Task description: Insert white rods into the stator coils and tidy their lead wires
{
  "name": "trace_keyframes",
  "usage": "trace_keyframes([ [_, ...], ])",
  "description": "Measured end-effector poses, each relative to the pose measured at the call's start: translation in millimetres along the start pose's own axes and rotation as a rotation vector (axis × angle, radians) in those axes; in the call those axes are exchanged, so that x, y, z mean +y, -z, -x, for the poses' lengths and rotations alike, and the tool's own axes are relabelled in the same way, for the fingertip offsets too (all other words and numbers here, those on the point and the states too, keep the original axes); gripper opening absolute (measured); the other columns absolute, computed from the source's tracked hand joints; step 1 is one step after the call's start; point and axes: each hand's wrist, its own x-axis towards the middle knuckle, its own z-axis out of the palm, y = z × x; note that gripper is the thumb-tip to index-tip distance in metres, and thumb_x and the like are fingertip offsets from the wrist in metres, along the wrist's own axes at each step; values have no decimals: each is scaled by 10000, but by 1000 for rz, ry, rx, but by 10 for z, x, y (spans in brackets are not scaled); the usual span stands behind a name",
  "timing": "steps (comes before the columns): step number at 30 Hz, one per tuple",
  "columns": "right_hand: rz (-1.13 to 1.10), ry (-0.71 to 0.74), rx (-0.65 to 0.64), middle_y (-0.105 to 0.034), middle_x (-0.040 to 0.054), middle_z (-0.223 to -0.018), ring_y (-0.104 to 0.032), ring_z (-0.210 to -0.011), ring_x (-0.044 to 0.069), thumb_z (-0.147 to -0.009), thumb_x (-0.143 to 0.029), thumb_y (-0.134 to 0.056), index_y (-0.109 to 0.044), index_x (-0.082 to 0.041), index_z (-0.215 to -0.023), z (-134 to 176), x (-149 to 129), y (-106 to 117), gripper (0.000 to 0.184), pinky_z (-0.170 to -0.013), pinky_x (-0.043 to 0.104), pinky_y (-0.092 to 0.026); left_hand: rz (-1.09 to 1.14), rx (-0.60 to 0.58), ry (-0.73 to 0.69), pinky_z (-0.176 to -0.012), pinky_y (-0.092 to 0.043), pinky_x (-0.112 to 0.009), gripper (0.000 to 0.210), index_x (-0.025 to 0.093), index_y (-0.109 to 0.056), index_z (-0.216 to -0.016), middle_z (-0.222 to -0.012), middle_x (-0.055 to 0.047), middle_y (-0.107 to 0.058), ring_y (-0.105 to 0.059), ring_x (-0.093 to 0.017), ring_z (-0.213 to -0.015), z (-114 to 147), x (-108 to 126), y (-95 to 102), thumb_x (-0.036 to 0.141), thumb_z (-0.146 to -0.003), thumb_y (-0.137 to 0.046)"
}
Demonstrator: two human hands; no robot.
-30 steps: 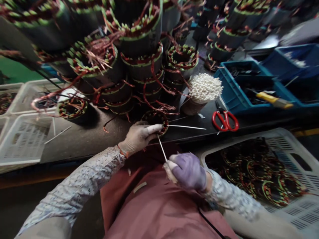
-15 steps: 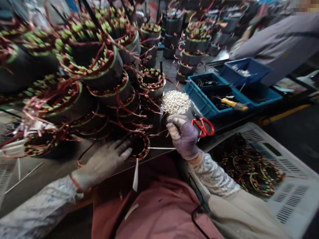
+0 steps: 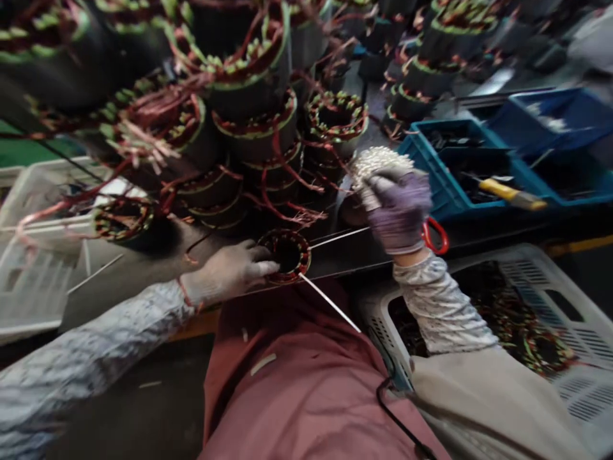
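Note:
A small round stator [image 3: 306,259] with red and green edging lies near the bench edge. My gloved left hand [image 3: 234,271] holds it at its left side, fingertips over the rim. A thin white strip [image 3: 330,303] slants from its front over my apron; another white strip [image 3: 340,237] runs from its right side to near my right hand. My right hand [image 3: 400,207], in a purplish glove, is at a thick bundle of white strips [image 3: 380,158] standing on end. Its fingers are curled against the bundle's top; what they pinch is hidden.
Stacked larger stators [image 3: 258,128] with red leads fill the back and left. Blue bins [image 3: 431,166] hold dark parts, with a yellow-handled tool [image 3: 512,193] across them. Red-handled scissors [image 3: 437,235] lie beside my right hand. A pale crate [image 3: 541,275] of stators stands lower right.
The view has shifted, so the bench things sit further right. My right hand has risen onto the white bundle. My left fingers have closed over the stator's rim, and its front strip points another way.

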Motion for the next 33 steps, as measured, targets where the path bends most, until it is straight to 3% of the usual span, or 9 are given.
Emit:
trace_keyframes([
  [6,-331,-200,352,-676,48,-851,-669,-848,216,-896,-276,-534,-643,-213,-906,-271,-55,242,127,-785,367,-520,-125,80,75,-716,-505,-361,311,303,-612,-1163,-1174,-96,-620,-581,-248,-967,16,78,-87,306,-865,-523],
  [9,-600,-265,427,-652,-20,-856,-684,-834,183,-900,-219,-523,-619,-270,-869,-298,-352,540,113,-745,312,-520,-140,178,-20,-944,-419,-522,295,304,-614,-1136,-1301,-77,-564,-522,-280,-1154,12,105,-106,229,-872,-507],
  [10,-709,-276,415,-647,-36,-847,-686,-789,163,-889,-189,-537,-612,-279,-858,-253,-481,636,121,-697,285,-524,-108,189,-75,-1020,-348,-542,287,298,-616,-1126,-1286,-63,-581,-504,-266,-1192,-1,101,-112,221,-874,-505],
  [12,-926,-293,251,-654,-48,-821,-674,-664,129,-863,-147,-567,-601,-275,-832,-79,-735,785,137,-581,244,-528,-48,179,-126,-1083,-282,-509,265,269,-623,-1111,-1176,-54,-653,-526,-232,-1178,-47,103,-134,239,-875,-506],
  [14,-1034,-278,-15,-669,-34,-800,-662,-620,124,-835,-124,-593,-599,-251,-821,170,-938,858,128,-533,239,-539,-37,186,-57,-1055,-329,-468,268,229,-629,-1106,-1092,-74,-688,-573,-229,-1108,-116,148,-162,277,-869,-512],
  [16,-1001,-221,-167,-682,-12,-818,-670,-672,139,-803,-116,-630,-605,-237,-860,436,-1062,864,137,-562,257,-560,-43,217,63,-1006,-371,-471,295,194,-630,-1108,-1088,-105,-686,-579,-257,-1089,-185,234,-185,302,-849,-538],
  [23,-755,-266,-105,-688,38,-972,-678,-855,163,-833,-89,-576,-597,-272,-1047,1060,-1159,908,283,-702,290,-583,2,258,188,-899,-429,-454,293,214,-644,-1083,-1070,-80,-696,-581,-270,-1068,-232,399,-249,315,-814,-586],
  [27,-945,-235,-274,-644,75,-1117,-641,-1014,183,-876,-75,-475,-572,-264,-1112,1307,-1228,983,317,-778,329,-584,10,316,197,-905,-417,-474,257,211,-654,-1052,-1038,-81,-707,-589,-265,-1061,-232,402,-257,312,-858,-520],
  [33,-882,-120,-358,-649,91,-1102,-609,-1081,164,-880,-57,-467,-559,-228,-1101,1528,-1238,942,294,-884,322,-544,25,201,172,-1091,-224,-536,272,212,-622,-1083,-1076,-78,-691,-517,-256,-1191,-278,401,-168,315,-859,-507],
])
